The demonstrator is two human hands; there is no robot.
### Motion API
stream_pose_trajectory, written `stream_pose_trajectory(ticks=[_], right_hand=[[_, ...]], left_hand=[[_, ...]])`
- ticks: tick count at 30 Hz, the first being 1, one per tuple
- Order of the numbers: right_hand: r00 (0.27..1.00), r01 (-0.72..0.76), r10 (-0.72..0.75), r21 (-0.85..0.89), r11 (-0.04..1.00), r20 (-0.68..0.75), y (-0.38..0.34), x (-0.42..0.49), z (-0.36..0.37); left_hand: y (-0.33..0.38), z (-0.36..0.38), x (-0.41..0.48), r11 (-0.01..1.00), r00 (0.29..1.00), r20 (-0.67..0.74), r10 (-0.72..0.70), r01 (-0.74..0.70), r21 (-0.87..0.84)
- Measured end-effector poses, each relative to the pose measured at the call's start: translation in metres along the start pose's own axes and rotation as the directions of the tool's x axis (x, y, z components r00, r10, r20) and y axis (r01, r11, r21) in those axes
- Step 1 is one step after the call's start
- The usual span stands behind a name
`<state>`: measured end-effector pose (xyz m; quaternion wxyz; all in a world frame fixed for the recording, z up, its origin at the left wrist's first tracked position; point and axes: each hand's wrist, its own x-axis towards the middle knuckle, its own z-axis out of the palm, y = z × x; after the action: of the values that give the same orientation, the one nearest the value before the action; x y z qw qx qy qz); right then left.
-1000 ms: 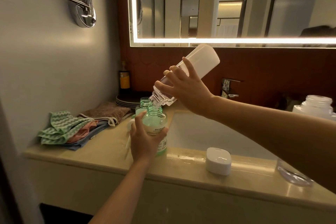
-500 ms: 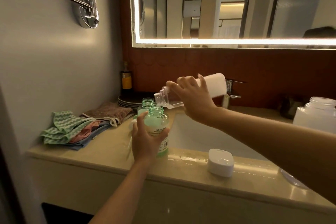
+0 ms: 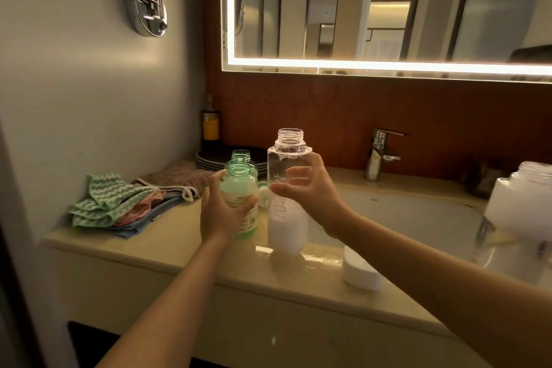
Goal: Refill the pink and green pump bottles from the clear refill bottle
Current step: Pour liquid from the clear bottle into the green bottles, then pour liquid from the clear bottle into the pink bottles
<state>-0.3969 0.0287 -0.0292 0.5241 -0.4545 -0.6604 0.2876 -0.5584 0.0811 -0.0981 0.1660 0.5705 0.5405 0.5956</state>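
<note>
Green bottle (image 3: 240, 186) clasped in left fingers (image 3: 216, 188), clear refill bottle (image 3: 286, 224) upright beside spread right fingers (image 3: 298, 172)

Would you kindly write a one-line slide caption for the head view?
Left hand grips the uncapped green bottle; right hand, fingers spread, at the upright clear refill bottle on the vanity.

A grey wall (image 3: 74, 98) at left carries a chrome swing-arm mount (image 3: 149, 13). On the far reddish-brown panelling (image 3: 328, 104) hangs an edge-lit mirror (image 3: 388, 9) above a chrome tap (image 3: 378, 155), a sunken basin (image 3: 403, 218) and the beige tabletop (image 3: 179, 242).
</note>
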Motion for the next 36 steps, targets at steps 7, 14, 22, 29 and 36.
stream_pose_trajectory(ticks=[7, 14, 22, 29, 36], right_hand=[[0.999, -0.014, 0.011, 0.065, 0.998, 0.041, 0.004, -0.016, 0.016], [0.993, -0.047, 0.041, 0.051, 0.998, 0.107, -0.004, -0.02, 0.02], [0.998, -0.037, 0.034, 0.044, 0.998, 0.058, -0.013, -0.04, -0.005], [0.992, 0.005, -0.007, -0.017, 1.0, -0.124, -0.03, -0.077, -0.059], [0.946, 0.124, -0.161, -0.147, 0.981, -0.281, -0.045, -0.135, -0.143]], left_hand=[[0.0, -0.02, 0.005, 0.997, 0.989, 0.146, -0.017, 0.028, -0.075], [0.0, -0.05, -0.012, 0.988, 0.966, -0.256, -0.037, -0.003, -0.152], [0.042, -0.055, -0.054, 0.945, 0.93, -0.362, 0.062, -0.171, -0.278], [0.11, 0.002, -0.111, 0.895, 0.967, -0.165, 0.193, -0.242, -0.374], [0.165, 0.083, -0.152, 0.874, 0.967, 0.082, 0.24, -0.179, -0.453]])
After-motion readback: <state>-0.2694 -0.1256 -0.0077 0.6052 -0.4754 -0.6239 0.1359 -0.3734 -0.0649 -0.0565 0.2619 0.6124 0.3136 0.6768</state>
